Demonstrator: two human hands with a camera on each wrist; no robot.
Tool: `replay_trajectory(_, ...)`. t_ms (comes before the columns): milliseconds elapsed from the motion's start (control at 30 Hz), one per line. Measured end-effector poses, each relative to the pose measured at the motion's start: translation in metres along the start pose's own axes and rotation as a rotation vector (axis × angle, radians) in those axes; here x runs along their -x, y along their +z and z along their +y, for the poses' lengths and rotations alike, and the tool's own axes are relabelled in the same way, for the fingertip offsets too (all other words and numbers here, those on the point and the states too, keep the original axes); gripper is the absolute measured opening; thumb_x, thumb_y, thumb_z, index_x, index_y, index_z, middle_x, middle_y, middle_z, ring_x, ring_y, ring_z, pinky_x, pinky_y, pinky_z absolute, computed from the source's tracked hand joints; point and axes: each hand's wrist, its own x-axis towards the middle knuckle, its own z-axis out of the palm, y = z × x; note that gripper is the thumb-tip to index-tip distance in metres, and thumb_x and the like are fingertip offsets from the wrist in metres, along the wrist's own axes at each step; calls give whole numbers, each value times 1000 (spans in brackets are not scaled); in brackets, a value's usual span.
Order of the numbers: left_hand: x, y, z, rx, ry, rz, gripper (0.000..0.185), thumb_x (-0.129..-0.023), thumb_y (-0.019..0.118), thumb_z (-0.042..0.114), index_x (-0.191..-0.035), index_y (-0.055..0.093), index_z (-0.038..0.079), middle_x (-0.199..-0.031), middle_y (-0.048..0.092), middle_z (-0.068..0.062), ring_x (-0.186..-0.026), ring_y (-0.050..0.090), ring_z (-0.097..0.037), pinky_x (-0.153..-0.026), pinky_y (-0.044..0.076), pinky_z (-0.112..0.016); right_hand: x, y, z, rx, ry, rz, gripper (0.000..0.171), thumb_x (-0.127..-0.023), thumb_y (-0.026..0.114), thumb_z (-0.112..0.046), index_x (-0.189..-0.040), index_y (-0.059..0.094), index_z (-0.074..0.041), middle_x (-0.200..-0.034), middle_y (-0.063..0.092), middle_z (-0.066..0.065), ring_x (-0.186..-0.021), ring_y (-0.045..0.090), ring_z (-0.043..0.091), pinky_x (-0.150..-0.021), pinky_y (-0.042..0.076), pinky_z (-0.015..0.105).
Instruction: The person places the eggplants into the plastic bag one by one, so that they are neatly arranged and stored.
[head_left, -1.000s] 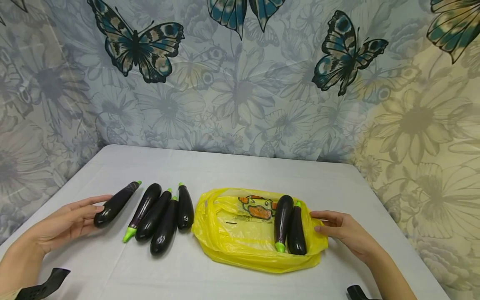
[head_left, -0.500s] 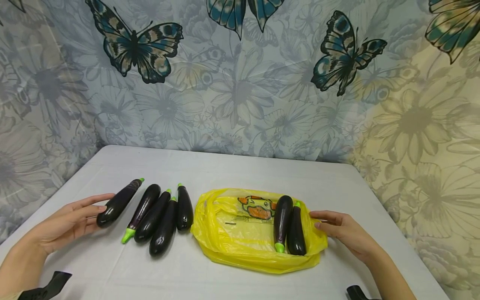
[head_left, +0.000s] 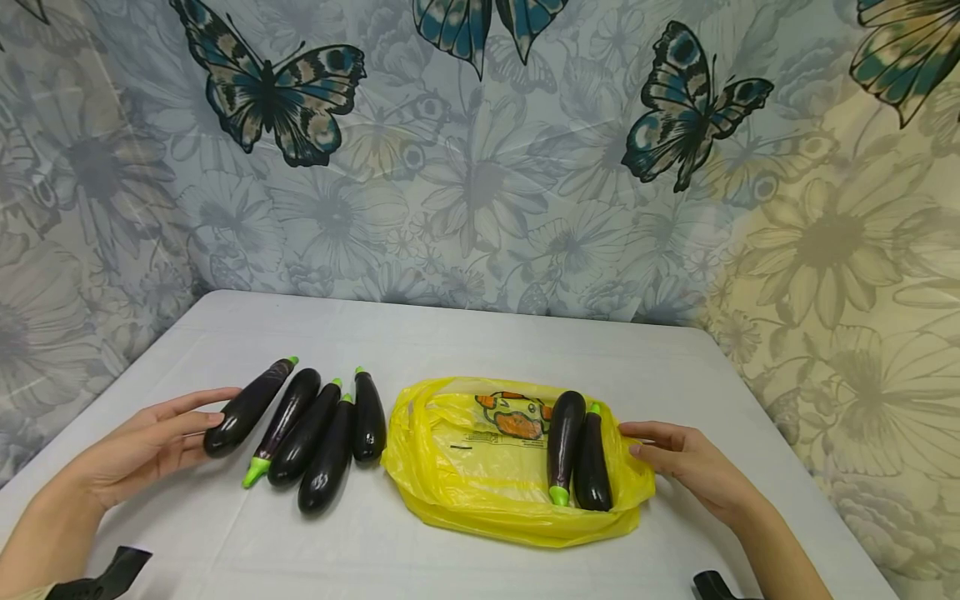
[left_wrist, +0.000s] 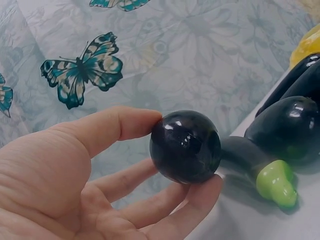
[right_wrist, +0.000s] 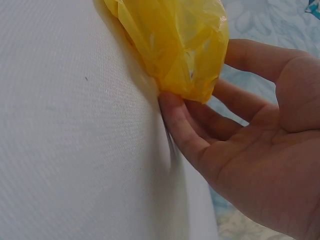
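Observation:
My left hand (head_left: 150, 446) grips a dark, glossy eggplant (head_left: 243, 414) by its rounded end, its green stem tip pointing away to the upper right. In the left wrist view, thumb and fingers press around that eggplant (left_wrist: 185, 147). Just to its right, several more eggplants (head_left: 327, 458) lie side by side on the table. My right hand (head_left: 693, 467) holds the right edge of a yellow plastic bag (head_left: 450, 517), spread with its mouth facing up. Inside, toward its right end, lie two eggplants (head_left: 566, 446). The right wrist view shows thumb and fingertips at the bag's edge (right_wrist: 185, 55).
A white-covered table (head_left: 525, 333) carries everything. Behind and beside it hangs a flowered cloth (head_left: 480, 208) with large butterflies. Black straps (head_left: 105, 575) show near the wrists.
My left hand has carried its eggplant slightly to the right, closer to the row on the table. My right hand and the bag have stayed in place.

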Motion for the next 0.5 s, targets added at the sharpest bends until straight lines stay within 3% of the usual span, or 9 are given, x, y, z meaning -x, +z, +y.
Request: replay_trajectory(500, -6, 15, 0, -56, 5, 36, 43, -105, 40, 2, -142, 55, 19, -133, 58, -1, -112, 61, -18, -88, 53, -36, 0, 0, 0, 8, 1, 1, 53, -97, 64, -28, -140, 52, 0, -144, 47, 18, -129, 43, 31, -97, 44, 42)
